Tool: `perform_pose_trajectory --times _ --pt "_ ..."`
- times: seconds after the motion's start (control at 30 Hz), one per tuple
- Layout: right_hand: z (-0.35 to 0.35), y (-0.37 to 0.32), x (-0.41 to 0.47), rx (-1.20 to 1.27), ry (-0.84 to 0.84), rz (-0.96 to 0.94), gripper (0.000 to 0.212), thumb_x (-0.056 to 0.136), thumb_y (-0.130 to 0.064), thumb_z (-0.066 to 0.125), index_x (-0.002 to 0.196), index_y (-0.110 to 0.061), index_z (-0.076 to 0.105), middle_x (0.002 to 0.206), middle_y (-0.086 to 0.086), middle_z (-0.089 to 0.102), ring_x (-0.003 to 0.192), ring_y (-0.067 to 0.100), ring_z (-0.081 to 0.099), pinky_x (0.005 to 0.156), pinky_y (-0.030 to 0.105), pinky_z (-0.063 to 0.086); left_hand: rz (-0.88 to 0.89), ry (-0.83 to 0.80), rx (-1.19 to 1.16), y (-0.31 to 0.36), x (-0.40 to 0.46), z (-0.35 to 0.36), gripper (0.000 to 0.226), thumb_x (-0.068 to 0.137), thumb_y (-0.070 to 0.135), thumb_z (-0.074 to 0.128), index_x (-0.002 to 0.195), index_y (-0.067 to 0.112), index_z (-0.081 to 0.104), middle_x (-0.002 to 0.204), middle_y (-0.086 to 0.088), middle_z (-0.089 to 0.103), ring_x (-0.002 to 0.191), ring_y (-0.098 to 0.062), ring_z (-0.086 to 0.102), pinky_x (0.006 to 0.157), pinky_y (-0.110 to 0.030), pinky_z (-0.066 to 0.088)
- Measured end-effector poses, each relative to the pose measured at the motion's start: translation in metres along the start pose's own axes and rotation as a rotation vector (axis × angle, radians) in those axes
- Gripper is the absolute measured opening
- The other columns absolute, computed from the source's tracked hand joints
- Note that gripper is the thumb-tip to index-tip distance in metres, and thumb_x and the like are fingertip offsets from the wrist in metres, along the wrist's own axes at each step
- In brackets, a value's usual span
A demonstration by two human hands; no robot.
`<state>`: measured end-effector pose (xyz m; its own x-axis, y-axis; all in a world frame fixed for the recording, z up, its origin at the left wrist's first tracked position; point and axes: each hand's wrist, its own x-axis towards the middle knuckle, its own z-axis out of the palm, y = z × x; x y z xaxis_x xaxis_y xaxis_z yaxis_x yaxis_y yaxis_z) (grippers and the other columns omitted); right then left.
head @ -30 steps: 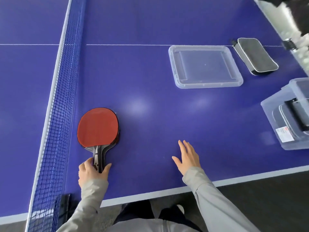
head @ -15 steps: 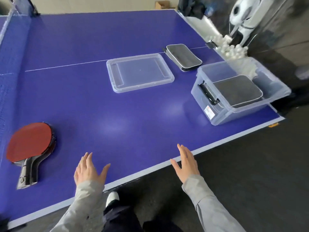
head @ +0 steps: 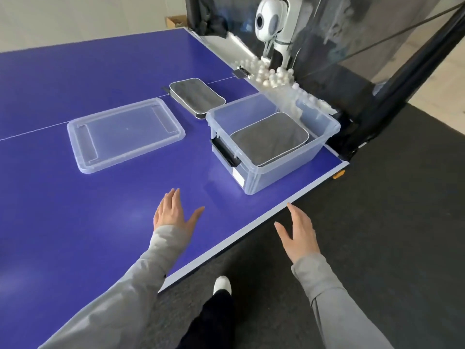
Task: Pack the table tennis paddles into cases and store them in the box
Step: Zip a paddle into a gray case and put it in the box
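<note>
A clear plastic box (head: 281,172) stands near the table's right corner with a grey paddle case (head: 269,139) lying flat inside it. A second grey case (head: 196,96) lies on the table just behind the box. The box's clear lid (head: 125,133) rests upside down to the left. My left hand (head: 173,212) hovers open over the blue table, in front of the box. My right hand (head: 299,233) is open past the table's edge, above the floor. No paddle is in view.
The blue table (head: 75,210) has a white edge running diagonally between my hands. A white ball-feeding machine (head: 271,23) and several white balls (head: 266,76) sit at the table's far right end, with a dark net frame (head: 402,84) behind. Dark floor lies on the right.
The view has swung right; the red paddle has left the frame on the left. My left hand let go of its handle a second ago. Both hands now sit closer to the box.
</note>
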<state>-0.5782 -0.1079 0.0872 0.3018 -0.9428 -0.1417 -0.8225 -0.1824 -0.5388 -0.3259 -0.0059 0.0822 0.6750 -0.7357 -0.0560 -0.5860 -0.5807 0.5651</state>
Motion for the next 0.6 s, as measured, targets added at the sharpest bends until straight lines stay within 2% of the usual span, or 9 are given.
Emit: perform_pose_trajectory --times 0.3,0.4,0.6 --pt "-0.065 -0.01 0.134 0.005 0.081 -0.18 0.055 0.093 -0.028 0.055 0.143 -0.019 0.033 0.146 0.004 0.038 0.137 0.019 0.032 0.109 0.039 0.032 -0.062 0.1 -0.162 0.076 0.132 0.037 0.076 0.086 0.049 0.058 0.146 0.012 0.029 0.152 -0.004 0.029 0.14 -0.023 0.023 0.112 -0.04 0.022" --pt "-0.081 -0.014 0.17 0.021 0.086 -0.209 0.054 0.093 -0.028 0.055 0.143 -0.02 0.034 0.142 0.005 0.042 0.133 0.02 0.035 0.108 0.043 0.036 -0.064 0.112 -0.159 0.097 0.173 0.037 0.077 0.086 0.051 0.056 0.146 0.012 0.028 0.152 -0.004 0.029 0.14 -0.025 0.023 0.112 -0.041 0.023" --pt "-0.086 -0.032 0.252 -0.008 0.031 -0.34 0.051 0.094 -0.029 0.054 0.141 -0.017 0.038 0.14 0.004 0.045 0.132 0.019 0.036 0.108 0.041 0.034 -0.118 0.132 -0.133 0.132 0.247 0.043 0.078 0.087 0.053 0.053 0.146 0.011 0.025 0.152 -0.006 0.028 0.14 -0.025 0.022 0.112 -0.041 0.021"
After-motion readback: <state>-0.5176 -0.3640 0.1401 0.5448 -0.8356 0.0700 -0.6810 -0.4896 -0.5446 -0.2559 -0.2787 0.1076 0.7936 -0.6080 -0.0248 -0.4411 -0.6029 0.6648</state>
